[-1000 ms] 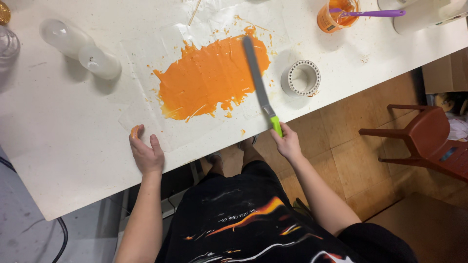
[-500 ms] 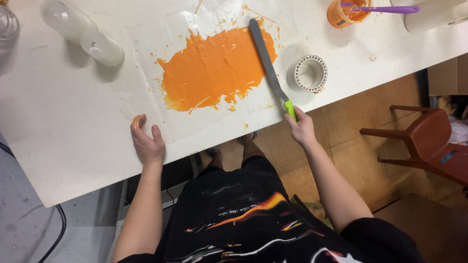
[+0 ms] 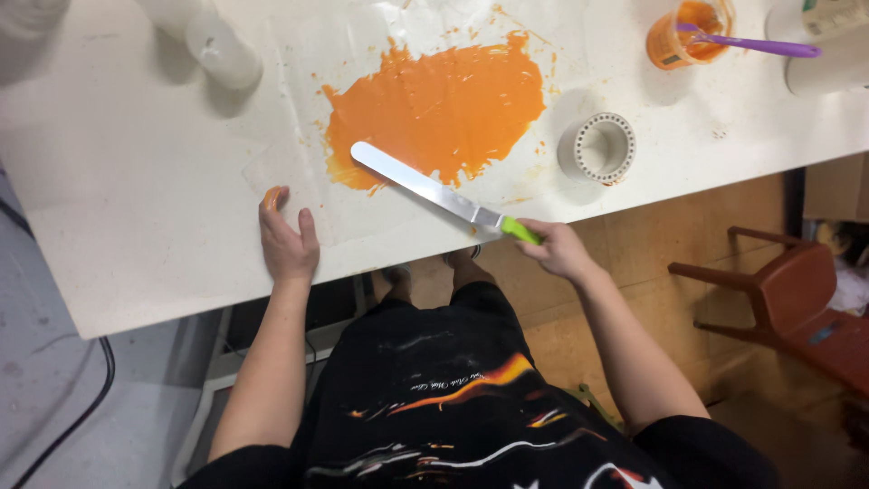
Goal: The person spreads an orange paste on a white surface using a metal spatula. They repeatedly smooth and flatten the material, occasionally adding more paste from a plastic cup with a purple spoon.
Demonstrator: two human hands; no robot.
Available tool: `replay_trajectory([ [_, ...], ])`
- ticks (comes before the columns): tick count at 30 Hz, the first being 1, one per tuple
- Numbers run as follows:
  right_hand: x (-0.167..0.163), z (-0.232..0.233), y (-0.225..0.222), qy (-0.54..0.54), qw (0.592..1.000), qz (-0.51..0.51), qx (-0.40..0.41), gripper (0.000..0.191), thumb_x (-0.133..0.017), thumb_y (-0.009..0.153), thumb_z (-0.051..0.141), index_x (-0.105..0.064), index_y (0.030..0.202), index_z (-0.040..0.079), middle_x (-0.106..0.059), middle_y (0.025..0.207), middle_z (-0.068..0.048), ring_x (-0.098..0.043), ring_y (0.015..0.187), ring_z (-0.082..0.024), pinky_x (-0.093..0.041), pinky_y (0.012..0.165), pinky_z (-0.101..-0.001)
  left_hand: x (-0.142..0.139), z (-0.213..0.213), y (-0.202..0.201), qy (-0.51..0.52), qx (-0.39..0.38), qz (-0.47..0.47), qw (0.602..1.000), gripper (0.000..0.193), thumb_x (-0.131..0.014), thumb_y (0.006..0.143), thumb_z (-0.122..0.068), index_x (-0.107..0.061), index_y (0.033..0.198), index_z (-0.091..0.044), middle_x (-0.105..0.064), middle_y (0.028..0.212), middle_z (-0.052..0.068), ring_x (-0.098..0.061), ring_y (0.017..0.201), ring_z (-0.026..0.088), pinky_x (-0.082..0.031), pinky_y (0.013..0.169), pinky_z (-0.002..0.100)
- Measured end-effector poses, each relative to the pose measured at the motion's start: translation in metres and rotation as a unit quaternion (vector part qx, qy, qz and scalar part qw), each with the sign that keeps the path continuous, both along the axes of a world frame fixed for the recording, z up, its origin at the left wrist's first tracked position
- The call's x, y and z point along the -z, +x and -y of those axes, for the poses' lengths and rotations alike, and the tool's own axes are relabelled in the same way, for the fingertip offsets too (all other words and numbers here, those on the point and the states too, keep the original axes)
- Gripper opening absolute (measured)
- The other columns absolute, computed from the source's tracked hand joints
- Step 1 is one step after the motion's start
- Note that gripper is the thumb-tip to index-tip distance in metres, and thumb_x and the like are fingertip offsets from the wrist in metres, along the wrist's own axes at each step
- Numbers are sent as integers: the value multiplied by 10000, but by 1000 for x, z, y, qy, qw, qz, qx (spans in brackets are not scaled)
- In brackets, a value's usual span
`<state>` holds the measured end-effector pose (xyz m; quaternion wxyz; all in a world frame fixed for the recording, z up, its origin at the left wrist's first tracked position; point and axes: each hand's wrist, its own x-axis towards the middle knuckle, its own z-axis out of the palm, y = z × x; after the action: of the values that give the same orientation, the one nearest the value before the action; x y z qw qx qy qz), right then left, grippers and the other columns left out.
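A wide patch of orange paste (image 3: 444,113) is spread on a clear plastic sheet (image 3: 299,118) on the white table (image 3: 136,208). My right hand (image 3: 559,251) grips the green handle of a long metal spatula (image 3: 425,188) at the table's front edge. Its blade lies flat, tip pointing left, over the lower left edge of the paste. My left hand (image 3: 286,240) rests palm down on the sheet's lower left corner, fingers apart, with orange paste on one fingertip.
A white ring with small holes (image 3: 597,147) sits right of the paste. An orange cup with a purple spoon (image 3: 690,34) stands at the back right beside a white container (image 3: 828,45). Clear plastic bottles (image 3: 217,50) lie at the back left. A brown chair (image 3: 787,299) is on the floor at right.
The spatula has swung from lying along the paste's right edge to lying across its lower left edge. My right hand stayed at the table's front edge. My left hand kept its place on the sheet.
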<state>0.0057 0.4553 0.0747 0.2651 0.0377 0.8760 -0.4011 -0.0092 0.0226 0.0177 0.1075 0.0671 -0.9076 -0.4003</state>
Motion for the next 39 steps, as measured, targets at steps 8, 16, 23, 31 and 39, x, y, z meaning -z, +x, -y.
replay_trajectory([
  [8, 10, -6, -36, 63, 985, -154, 34, 318, -747, 906, 190, -731, 1195, 58, -664, 898, -109, -622, 783, -205, -508, 737, -326, 4, 6, 0, -32, -4, -4, 999, 515, -563, 1060, -295, -406, 1453, -1, -559, 1418, 210, -562, 1320, 388, -465, 1113, 464],
  [16, 4, -4, -55, 82, 965, -243, -59, 293, -740, 905, 155, -706, 1163, 21, -596, 885, -136, -607, 775, -287, -491, 706, -374, 4, 10, -2, -39, -4, -19, 999, 512, -587, 1054, -288, -404, 1438, -3, -552, 1419, 193, -564, 1316, 380, -471, 1116, 460],
  [23, -40, -28, -100, 143, 970, -177, -87, 304, -790, 925, 289, -702, 1078, 42, -667, 807, -158, -641, 708, -313, -501, 685, -401, -8, 5, 4, -35, -17, 4, 999, 537, -612, 1008, -246, -414, 1449, -13, -557, 1421, 193, -555, 1320, 384, -459, 1110, 455],
  [31, -36, -79, -228, 210, 932, -139, -259, 429, -762, 910, 446, -690, 1113, 75, -713, 840, -192, -691, 754, -378, -539, 695, -453, -18, -30, 4, -71, -113, -11, 991, 469, -621, 1044, -216, -454, 1429, -7, -560, 1401, 231, -539, 1301, 424, -442, 1127, 473],
  [39, 23, -101, -284, 102, 884, -181, -419, 387, -735, 889, 443, -697, 1090, 114, -714, 811, -172, -694, 738, -383, -544, 662, -458, -4, -163, -23, 98, -350, -111, 925, 412, -489, 1099, -143, -407, 1465, 27, -552, 1430, 228, -540, 1385, 373, -400, 1183, 448],
])
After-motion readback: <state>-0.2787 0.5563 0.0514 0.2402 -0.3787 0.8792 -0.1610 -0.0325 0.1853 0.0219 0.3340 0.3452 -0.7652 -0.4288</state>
